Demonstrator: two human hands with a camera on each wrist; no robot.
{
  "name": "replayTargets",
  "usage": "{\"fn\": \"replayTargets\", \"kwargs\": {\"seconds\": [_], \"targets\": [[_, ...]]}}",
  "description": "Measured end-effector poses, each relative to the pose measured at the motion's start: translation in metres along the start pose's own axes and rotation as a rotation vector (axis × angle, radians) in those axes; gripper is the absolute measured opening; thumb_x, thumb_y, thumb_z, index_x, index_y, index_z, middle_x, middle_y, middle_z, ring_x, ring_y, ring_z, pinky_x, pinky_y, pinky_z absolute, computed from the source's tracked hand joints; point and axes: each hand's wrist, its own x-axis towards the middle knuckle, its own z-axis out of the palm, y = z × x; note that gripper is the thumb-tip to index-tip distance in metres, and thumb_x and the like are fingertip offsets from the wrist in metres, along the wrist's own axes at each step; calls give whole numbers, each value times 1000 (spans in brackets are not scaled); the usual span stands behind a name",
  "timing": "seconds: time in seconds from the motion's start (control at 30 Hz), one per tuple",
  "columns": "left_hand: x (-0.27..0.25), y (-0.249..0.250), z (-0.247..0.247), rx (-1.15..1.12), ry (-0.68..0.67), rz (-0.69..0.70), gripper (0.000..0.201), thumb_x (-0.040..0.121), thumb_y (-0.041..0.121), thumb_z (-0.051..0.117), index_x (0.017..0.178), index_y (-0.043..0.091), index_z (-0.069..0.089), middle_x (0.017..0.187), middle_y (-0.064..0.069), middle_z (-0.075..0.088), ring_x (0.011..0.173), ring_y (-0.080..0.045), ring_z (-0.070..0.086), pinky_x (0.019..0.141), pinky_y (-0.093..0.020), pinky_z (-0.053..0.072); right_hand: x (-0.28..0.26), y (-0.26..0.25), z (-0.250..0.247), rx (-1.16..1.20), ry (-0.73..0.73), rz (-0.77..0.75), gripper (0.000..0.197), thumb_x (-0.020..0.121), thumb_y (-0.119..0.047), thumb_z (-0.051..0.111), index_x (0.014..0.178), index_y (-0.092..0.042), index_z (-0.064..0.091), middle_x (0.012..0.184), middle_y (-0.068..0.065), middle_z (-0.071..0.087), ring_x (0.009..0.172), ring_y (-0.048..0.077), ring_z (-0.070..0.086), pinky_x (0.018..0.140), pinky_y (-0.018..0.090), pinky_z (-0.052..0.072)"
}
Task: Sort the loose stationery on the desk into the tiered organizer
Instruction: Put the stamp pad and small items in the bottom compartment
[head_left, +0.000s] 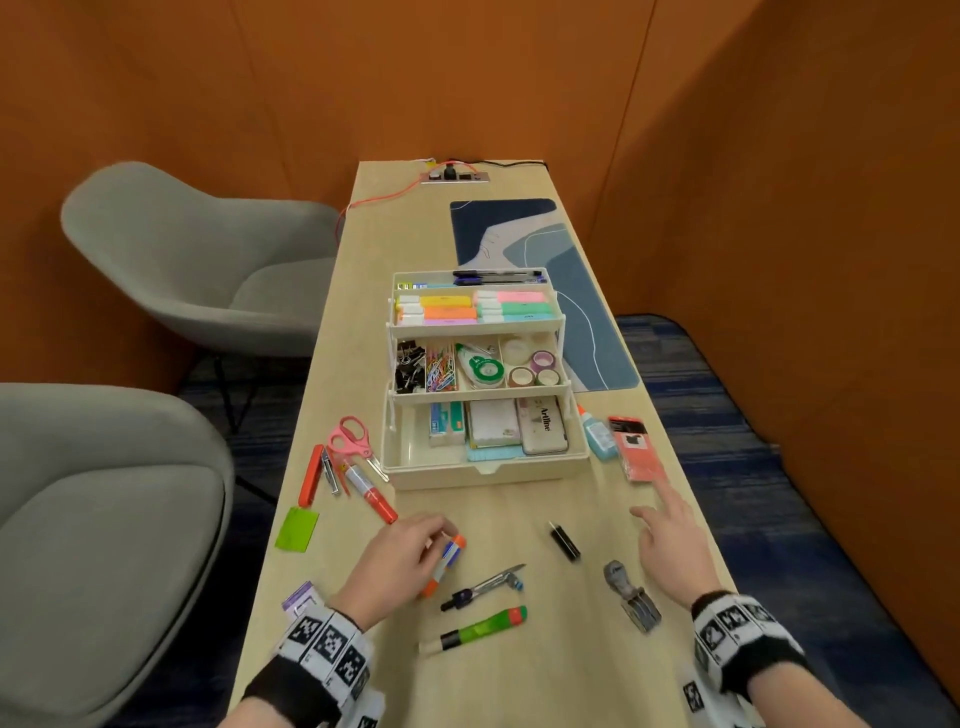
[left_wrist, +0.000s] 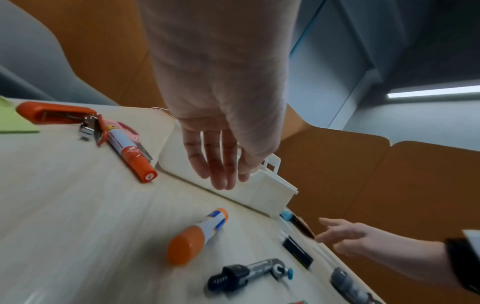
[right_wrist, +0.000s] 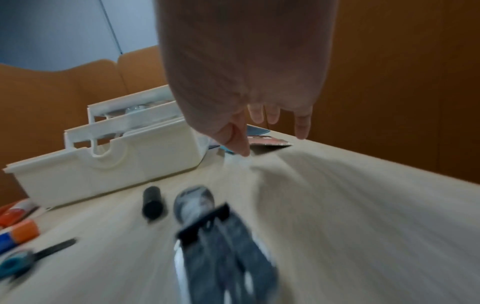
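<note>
The white tiered organizer (head_left: 488, 470) stands open mid-desk, its trays holding highlighters, clips, tapes and pads. My left hand (head_left: 439, 530) hovers open just above an orange-capped glue stick (head_left: 448, 564); in the left wrist view the fingers (left_wrist: 221, 176) are straight and clear of the glue stick (left_wrist: 197, 236), which lies on the desk. My right hand (head_left: 660, 499) is open, index finger stretched toward a red packet (head_left: 636, 452) beside a blue glue bottle (head_left: 597, 436). In the right wrist view the fingertips (right_wrist: 302, 131) hang just short of the packet (right_wrist: 270, 142).
Loose on the desk: a compass (head_left: 485, 584), green marker (head_left: 478, 629), date stamp (head_left: 631, 597), small black tube (head_left: 565, 541), pink scissors (head_left: 353, 441), orange stapler (head_left: 313, 475), red marker (head_left: 371, 493), green notes (head_left: 297, 529). Grey chairs (head_left: 104, 519) stand left.
</note>
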Motion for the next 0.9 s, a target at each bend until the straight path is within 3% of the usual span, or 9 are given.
{"fn": "replayTargets", "kwargs": {"seconds": [0.1,0.2,0.3,0.43,0.5,0.6,0.73,0.87,0.9], "targets": [[2,2,-2,0,27,-4,18,95,22,49,104,26,63,104,15,64,94,-4,59,81,-19,44,31,-3,-3,-64,-145,23,41,93,-17,41,133,-21,50,159,2,-4,146,23,5,115,45,25],[10,11,-9,-23,81,-3,18,94,22,50,105,28,64,101,17,64,89,-2,57,79,-17,44,48,1,0,4,-250,96,56,91,-14,39,146,-20,29,159,-4,2,145,20,5,114,49,25],[30,28,-17,-47,150,18,18,94,20,50,104,24,64,97,14,63,91,-3,53,80,-17,40,40,-4,-7,85,-93,64,61,90,-13,43,148,-22,26,153,-3,23,135,18,29,108,45,36],[77,63,-20,-119,168,20,19,96,14,48,107,18,63,97,13,55,93,-2,48,88,-17,39,19,-17,-36,162,251,33,45,93,-13,48,137,-15,46,140,4,44,120,22,43,100,42,39],[111,74,-14,-204,103,-74,23,97,12,45,112,13,62,106,7,60,97,-8,54,92,-21,43,11,-24,-53,359,368,70,40,94,-8,49,134,-10,50,136,7,47,117,22,44,99,39,39],[157,76,-2,-276,-106,-329,26,97,12,42,118,8,56,119,-8,61,104,-22,60,93,-33,49,-2,-37,-76,715,356,174,37,95,-9,48,132,-13,52,134,3,46,121,19,46,104,41,40],[185,82,5,-275,-360,-519,35,98,12,38,128,-5,48,126,-20,57,115,-31,58,81,-34,50,-14,-54,-92,1021,189,224,31,96,-14,48,124,-25,55,121,3,52,104,20,56,81,33,52],[197,81,9,-540,-369,-659,39,98,18,43,132,-1,46,131,-18,54,108,-25,58,85,-33,48,-13,-63,-84,1035,98,210,28,98,-21,47,119,-34,59,117,0,55,100,16,53,76,27,47],[196,79,8,-644,-357,-715,41,97,20,46,134,2,45,132,-18,54,103,-23,59,77,-30,48,-12,-65,-82,1047,90,211,28,98,-21,47,118,-34,60,117,-1,56,103,14,52,75,26,46]]}}
